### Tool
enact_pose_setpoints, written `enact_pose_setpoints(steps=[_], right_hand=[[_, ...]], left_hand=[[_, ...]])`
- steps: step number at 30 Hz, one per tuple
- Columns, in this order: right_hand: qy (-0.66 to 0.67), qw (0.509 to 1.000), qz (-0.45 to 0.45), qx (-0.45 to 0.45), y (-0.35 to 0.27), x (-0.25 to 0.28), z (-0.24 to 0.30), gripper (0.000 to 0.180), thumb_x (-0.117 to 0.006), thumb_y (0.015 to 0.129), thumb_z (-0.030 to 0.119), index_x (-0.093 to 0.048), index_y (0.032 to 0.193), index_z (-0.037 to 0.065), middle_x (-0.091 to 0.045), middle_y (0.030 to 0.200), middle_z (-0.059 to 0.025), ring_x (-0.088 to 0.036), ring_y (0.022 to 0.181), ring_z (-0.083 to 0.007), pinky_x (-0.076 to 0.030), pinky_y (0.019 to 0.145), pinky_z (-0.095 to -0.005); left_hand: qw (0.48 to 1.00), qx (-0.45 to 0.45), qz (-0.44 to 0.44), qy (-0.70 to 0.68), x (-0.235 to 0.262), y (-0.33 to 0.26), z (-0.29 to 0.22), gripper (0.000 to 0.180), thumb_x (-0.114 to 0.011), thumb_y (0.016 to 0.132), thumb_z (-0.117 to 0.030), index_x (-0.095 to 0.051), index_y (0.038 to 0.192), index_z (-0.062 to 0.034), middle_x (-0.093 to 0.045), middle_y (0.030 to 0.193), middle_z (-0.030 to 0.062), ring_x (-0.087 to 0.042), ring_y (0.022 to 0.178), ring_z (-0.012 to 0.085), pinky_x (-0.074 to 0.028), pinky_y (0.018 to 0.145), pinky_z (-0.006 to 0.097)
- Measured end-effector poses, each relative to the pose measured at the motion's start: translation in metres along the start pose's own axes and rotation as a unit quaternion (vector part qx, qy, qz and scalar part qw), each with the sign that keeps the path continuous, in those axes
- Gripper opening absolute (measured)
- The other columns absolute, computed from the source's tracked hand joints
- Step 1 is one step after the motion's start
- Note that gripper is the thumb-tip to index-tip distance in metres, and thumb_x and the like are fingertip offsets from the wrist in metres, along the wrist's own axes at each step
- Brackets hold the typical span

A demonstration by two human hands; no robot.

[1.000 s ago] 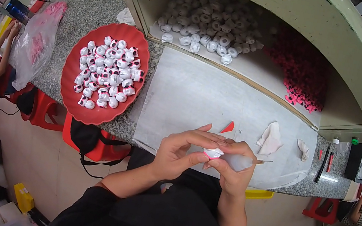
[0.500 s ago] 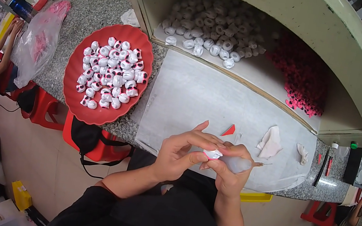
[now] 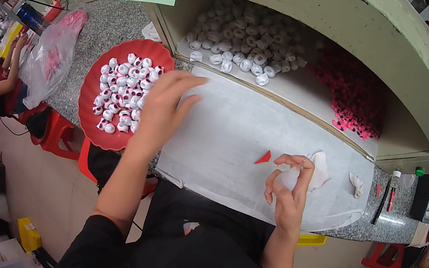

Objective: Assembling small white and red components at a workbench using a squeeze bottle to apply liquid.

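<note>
My left hand (image 3: 163,106) is over the right edge of a red scalloped plate (image 3: 89,132), its fingers apart and nothing seen in them. The plate bears many small white pieces (image 3: 125,84) with pink and black parts; my hand hides some of them. Over the paper-covered worktop, my right hand (image 3: 294,191) is closed round a translucent squeeze bottle (image 3: 288,178). A small red triangular scrap (image 3: 263,157) lies left of that hand, and a crumpled white cloth (image 3: 320,171) lies just behind it.
A shelf box holds a heap of white pieces (image 3: 243,36) and a heap of pink and black pieces (image 3: 350,95). White paper (image 3: 213,139) covers the worktop. A clear plastic bag (image 3: 53,62) lies beyond the plate. Pens (image 3: 391,198) lie at right. Other people sit on both sides.
My hands have come apart. The left hand has moved left to the plate, and the white piece no longer shows between my fingers. My right hand keeps the bottle, turned differently.
</note>
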State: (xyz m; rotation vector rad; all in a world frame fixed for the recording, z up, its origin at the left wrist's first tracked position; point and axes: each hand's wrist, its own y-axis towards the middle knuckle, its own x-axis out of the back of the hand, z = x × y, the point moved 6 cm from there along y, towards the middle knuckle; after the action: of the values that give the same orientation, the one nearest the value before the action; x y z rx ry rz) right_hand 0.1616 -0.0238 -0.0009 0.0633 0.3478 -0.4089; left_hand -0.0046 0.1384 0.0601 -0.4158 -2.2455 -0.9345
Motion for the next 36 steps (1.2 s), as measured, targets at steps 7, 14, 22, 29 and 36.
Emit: enact_pose_setpoints(steps=[7, 14, 22, 29, 36], right_hand=[[-0.018, 0.999, -0.034, 0.005, -0.020, 0.012, 0.018, 0.026, -0.046, 0.071, 0.005, -0.039, 0.095, 0.000, -0.038, 0.098, -0.0139, -0.050, 0.071, -0.0208, -0.047, 0.046, -0.0274], [0.029, 0.991, -0.111, 0.074, -0.030, 0.032, 0.027, 0.030, -0.054, 0.072, 0.007, -0.041, 0.099, -0.001, -0.040, 0.100, -0.0092, -0.050, 0.077, -0.0187, -0.048, 0.056, -0.0262], [0.085, 0.960, -0.173, 0.205, -0.025, 0.012, 0.050, 0.035, -0.063, 0.069, 0.016, -0.040, 0.094, 0.004, -0.039, 0.093, -0.0067, -0.043, 0.081, -0.0129, -0.040, 0.070, -0.0231], [-0.186, 0.896, -0.150, 0.374, -0.039, -0.030, 0.066, 0.039, -0.068, 0.065, 0.029, -0.042, 0.082, 0.006, -0.039, 0.074, -0.0056, -0.039, 0.058, -0.0096, -0.035, 0.053, -0.0185], [-0.213, 0.896, -0.067, 0.383, -0.043, -0.041, 0.069, 0.045, -0.077, 0.055, 0.016, -0.044, 0.085, 0.009, -0.045, 0.079, -0.0042, -0.050, 0.061, -0.0131, -0.043, 0.053, -0.0226]], left_hand=[[0.988, -0.085, 0.032, 0.121, -0.133, 0.045, -0.009, 0.020, -0.059, 0.064, -0.001, -0.057, 0.083, -0.0047, -0.053, 0.082, 0.0089, -0.054, 0.075, 0.0237, -0.045, 0.063, 0.032], [0.935, 0.148, 0.105, -0.305, -0.085, 0.009, -0.026, 0.015, -0.056, 0.070, 0.001, -0.055, 0.085, -0.0005, -0.054, 0.094, 0.0068, -0.054, 0.080, 0.0133, -0.044, 0.065, 0.025], [0.720, 0.214, 0.101, -0.653, -0.065, -0.053, -0.047, 0.024, -0.054, 0.074, 0.001, -0.050, 0.098, 0.0035, -0.052, 0.100, 0.0142, -0.053, 0.088, 0.0173, -0.044, 0.074, 0.028], [0.711, 0.217, 0.065, -0.666, -0.062, -0.070, -0.045, 0.036, -0.055, 0.073, 0.000, -0.045, 0.107, 0.0038, -0.052, 0.100, 0.0168, -0.054, 0.088, 0.0211, -0.044, 0.081, 0.036], [0.683, 0.180, 0.067, -0.704, -0.058, -0.070, -0.047, 0.038, -0.050, 0.074, 0.008, -0.042, 0.112, 0.0048, -0.048, 0.106, 0.0157, -0.051, 0.095, 0.0225, -0.041, 0.083, 0.031]])
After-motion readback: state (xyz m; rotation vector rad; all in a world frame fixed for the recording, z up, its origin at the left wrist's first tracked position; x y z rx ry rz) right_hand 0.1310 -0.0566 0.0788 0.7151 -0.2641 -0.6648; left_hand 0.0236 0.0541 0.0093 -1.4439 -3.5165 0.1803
